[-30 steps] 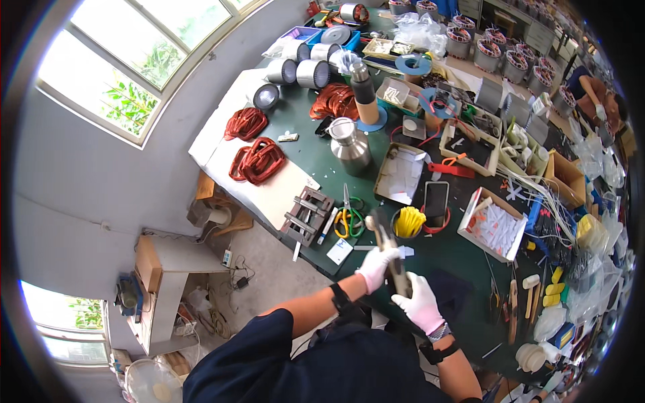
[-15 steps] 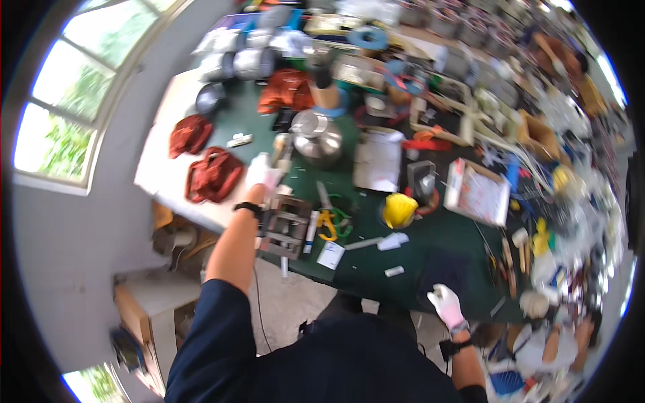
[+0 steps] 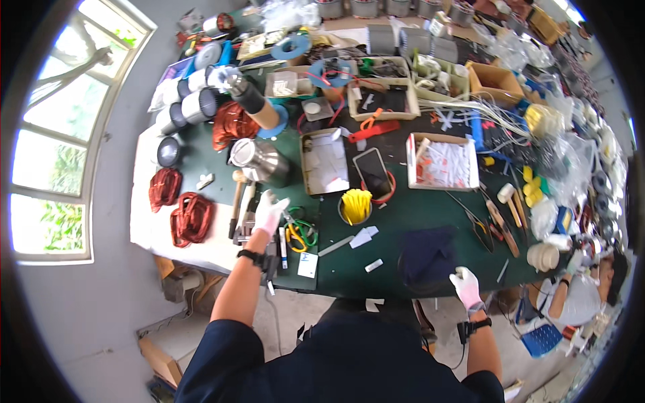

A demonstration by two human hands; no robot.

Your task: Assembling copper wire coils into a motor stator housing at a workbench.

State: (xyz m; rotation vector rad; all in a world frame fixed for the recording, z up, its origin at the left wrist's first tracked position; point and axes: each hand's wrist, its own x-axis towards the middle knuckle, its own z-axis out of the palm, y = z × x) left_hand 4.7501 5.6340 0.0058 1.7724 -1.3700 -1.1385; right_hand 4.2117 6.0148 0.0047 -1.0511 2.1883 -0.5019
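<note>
Beside the spread, empty white-gloved left hand (image 3: 268, 213), a pale-headed wooden mallet (image 3: 237, 201) points lengthwise forward; the half-curled right hand's (image 3: 465, 287) hold is unclear.

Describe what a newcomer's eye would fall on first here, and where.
Probably the bright yellow bundle, around the middle of the green table. Next might come the reddish coil on the pale sheet at the left, then the silver flask just beyond the white-gloved left hand.

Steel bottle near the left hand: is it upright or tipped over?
Upright: the steel bottle stands on the green tabletop, its round top facing upward; the fisheye view likely explains its slant.
</note>
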